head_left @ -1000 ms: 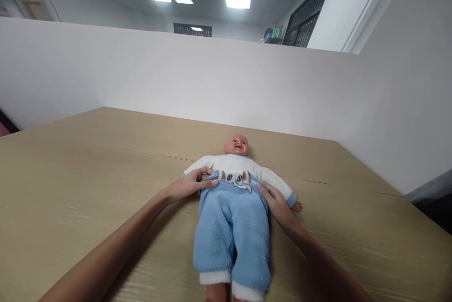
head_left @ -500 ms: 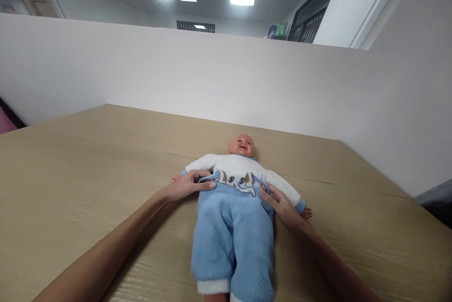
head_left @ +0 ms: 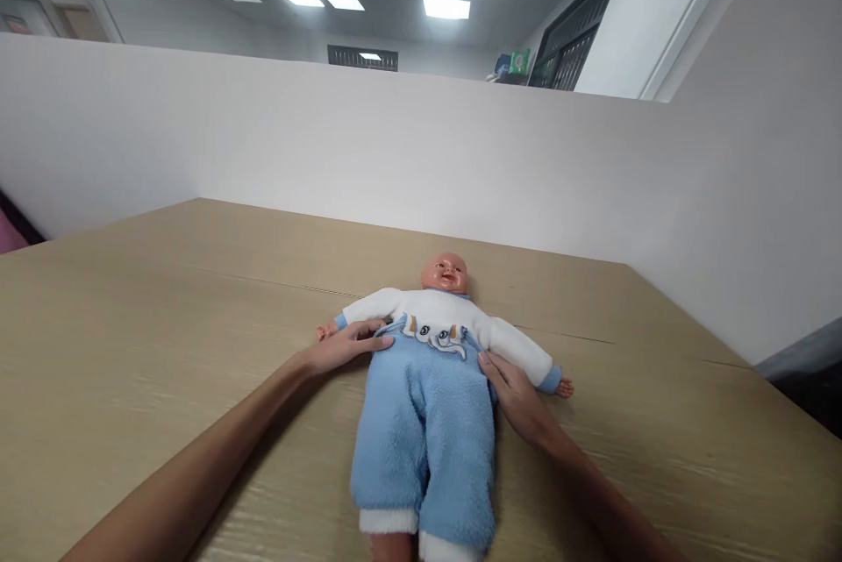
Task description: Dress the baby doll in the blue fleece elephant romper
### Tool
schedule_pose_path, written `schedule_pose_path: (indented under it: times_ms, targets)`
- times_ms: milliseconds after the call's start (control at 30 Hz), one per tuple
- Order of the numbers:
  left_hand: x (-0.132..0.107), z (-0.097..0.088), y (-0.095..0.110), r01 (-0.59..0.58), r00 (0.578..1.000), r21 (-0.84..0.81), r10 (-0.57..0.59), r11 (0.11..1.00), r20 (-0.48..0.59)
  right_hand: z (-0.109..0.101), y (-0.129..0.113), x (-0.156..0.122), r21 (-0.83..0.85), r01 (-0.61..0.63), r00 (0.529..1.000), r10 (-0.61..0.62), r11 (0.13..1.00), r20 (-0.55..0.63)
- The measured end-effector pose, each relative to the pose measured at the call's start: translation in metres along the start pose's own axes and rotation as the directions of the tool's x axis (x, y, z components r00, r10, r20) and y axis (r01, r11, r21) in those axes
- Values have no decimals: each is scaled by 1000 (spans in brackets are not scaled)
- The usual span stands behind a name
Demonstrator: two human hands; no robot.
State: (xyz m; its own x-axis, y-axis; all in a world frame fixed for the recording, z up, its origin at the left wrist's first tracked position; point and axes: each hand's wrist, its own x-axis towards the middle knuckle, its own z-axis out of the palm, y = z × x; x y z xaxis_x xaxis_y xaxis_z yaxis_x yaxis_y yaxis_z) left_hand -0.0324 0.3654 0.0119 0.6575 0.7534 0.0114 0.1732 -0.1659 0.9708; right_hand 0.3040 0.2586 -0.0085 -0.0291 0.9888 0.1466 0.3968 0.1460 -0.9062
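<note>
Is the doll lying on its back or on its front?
On its back: the doll shows its face and elephant motif, turned upward.

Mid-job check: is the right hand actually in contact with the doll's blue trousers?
Touching. The head view shows the right hand with its fingertips against the side of the blue trousers, near the waist, no gap visible.

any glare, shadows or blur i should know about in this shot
In the head view, the ceiling lights are blown out to white; in the head view, a soft shadow darkens the table beside the left forearm; also in the head view, the distant green pack is too soft to read.
</note>
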Motion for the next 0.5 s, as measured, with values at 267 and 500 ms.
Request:
schedule_pose_path:
  times_ms: [267, 500]
  targets:
    - [6, 32, -16, 80, 996, -614, -83, 785, 23, 31, -12, 4, 659, -217, 929, 360, 720, -87]
    - [-4, 2, -1, 72, 996, -216, -58, 974, 74, -4, -6, 9, 455, -177, 984, 170, 873, 57]
